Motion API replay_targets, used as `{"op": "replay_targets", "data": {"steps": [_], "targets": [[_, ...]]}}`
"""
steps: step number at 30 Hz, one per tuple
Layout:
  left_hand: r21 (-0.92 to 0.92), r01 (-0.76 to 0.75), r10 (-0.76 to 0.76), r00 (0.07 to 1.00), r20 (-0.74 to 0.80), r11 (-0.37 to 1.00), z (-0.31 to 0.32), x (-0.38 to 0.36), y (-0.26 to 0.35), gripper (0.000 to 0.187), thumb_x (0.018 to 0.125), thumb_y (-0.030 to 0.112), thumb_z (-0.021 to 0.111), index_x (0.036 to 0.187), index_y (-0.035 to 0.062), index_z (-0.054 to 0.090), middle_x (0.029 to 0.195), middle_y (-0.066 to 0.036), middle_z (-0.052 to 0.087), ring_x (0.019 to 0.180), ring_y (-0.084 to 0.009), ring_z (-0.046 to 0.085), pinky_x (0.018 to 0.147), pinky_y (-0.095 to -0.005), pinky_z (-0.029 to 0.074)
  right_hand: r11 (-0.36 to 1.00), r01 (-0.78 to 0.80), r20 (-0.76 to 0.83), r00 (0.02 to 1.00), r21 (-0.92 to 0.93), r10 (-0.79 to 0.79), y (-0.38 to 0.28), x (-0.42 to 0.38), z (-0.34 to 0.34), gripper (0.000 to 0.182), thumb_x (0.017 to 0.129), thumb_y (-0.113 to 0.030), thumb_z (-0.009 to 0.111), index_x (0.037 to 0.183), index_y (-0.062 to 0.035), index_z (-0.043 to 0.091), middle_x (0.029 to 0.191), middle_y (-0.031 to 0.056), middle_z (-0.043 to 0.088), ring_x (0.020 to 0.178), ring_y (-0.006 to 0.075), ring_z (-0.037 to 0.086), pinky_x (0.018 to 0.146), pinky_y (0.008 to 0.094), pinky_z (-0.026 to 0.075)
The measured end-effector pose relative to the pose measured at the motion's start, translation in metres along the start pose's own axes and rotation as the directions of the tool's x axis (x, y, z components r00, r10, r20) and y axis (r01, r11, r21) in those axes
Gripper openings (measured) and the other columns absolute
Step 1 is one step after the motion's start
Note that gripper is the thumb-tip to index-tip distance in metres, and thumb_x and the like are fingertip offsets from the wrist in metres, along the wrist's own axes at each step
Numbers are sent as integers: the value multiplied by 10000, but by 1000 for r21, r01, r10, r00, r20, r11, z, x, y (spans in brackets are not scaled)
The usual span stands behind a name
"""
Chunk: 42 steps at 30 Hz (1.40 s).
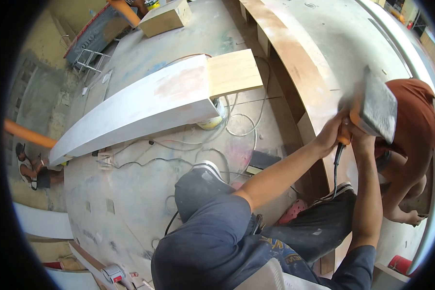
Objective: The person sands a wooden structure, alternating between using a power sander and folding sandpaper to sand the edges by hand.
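An orange power sander (356,113) is raised in front of me at the right, tilted so that its grey, dusty rectangular pad (379,108) faces away to the right. My left hand (332,131) is closed round its orange body near the cord end. Beside it, my right hand (362,135) grips the sander just under the pad; its fingers are partly hidden. A black cord (337,157) hangs down from the tool. Below and beyond the sander runs a long curved wooden panel (307,58), its top dusty and brownish.
A white-coated curved box piece (145,108) rests on a paint bucket (210,123). Cords and hoses (227,130) wind over the dusty floor (145,193). A co-worker in a rust-coloured shirt (411,111) crouches close at my right; another person (34,169) sits far left.
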<state>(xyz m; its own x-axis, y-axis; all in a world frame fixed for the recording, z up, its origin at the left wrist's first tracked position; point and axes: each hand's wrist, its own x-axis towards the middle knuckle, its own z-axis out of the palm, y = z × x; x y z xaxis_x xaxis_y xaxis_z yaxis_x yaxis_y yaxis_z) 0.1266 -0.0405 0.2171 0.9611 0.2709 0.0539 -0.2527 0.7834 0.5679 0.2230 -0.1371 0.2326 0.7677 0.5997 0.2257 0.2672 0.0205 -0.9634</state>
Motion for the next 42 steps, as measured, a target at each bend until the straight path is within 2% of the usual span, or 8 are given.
{"op": "replay_targets", "data": {"steps": [2,4,10,24,28,33,34,42], "targets": [[542,-141,333,902,-276,829,-14,18,-10,589,1004,500,437,1381,48,440,1205,-72,530,1088,-150,531,869,-287,441,993,-113,46,993,46,111,-9,4,-5,557,721,29,721,1238,0,515,1125,95,589,979,193,610,816,317,530],[527,-420,526,849,-61,739,-21,21,-6,624,1012,434,452,1461,17,334,1306,-92,472,1143,-179,509,950,-313,417,997,-81,27,996,-17,82,-15,6,5,486,680,54,718,1145,13,582,1060,92,630,934,189,633,795,327,544],[-99,-198,201,980,15,975,-44,8,-15,517,1024,431,360,1341,39,475,1286,-110,562,1183,-236,523,1042,-399,386,946,-320,93,942,-47,323,0,2,18,348,704,-23,766,1030,38,659,953,106,687,817,175,664,758,313,550],[469,-64,259,895,-364,881,-71,14,-7,503,815,139,786,1208,-57,540,1086,-120,630,942,-191,636,781,-293,533,882,-448,226,853,-147,471,33,-3,37,311,765,-153,675,1019,27,683,882,125,692,734,178,668,631,291,539],[505,-111,342,855,-390,856,-90,18,-18,656,796,133,805,1291,-78,430,1109,-121,587,948,-189,615,791,-304,528,923,-263,-112,964,-281,240,83,-4,44,360,838,-284,678,1037,15,686,914,185,706,744,241,699,673,349,556],[721,-239,473,870,-138,650,-145,39,-26,181,780,71,802,896,-3,684,830,-53,670,726,-131,605,663,-259,508,818,-410,121,862,-403,492,40,-4,29,539,852,-584,588,911,-69,735,839,151,711,776,236,686,674,408,532],[739,-150,415,890,-187,656,-124,32,-21,81,811,68,767,799,6,717,804,-60,691,689,-137,616,625,-266,514,881,-172,74,971,-441,226,71,-2,34,487,806,-543,635,775,-65,725,758,148,700,698,254,681,610,391,525],[655,93,124,953,-277,750,-153,34,-7,385,846,264,715,1164,76,606,941,-46,656,726,-143,597,586,-241,436,823,-373,-84,923,-429,375,93,44,53,544,561,-446,832,905,-33,748,981,183,711,935,286,693,793,386,552]]}}
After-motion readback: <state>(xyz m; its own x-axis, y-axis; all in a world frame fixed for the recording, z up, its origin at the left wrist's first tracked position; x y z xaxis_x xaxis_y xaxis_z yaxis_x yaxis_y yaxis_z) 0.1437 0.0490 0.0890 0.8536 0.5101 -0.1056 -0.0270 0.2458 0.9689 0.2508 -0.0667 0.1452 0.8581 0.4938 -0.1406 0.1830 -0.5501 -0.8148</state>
